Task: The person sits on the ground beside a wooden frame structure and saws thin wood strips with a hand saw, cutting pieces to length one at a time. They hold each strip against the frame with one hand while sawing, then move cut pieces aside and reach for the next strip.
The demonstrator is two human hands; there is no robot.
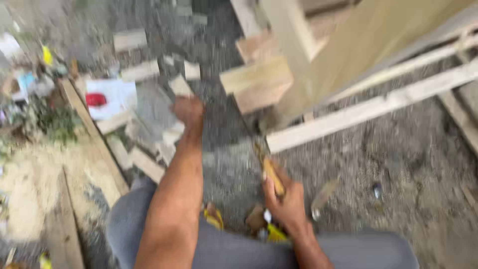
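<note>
Head view, blurred: right hand (pixel 288 203) is closed around a yellowish wooden-handled tool (pixel 271 174), low over the gravel beside the pale timber frame (pixel 368 107). Left hand (pixel 188 109) reaches among scattered pale wood offcuts (pixel 149 164); its grip I cannot tell.

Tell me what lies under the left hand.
Under the left hand lie pale wood offcuts on grey gravel ground. The blur and the hand itself hide whether it grips one.
</note>
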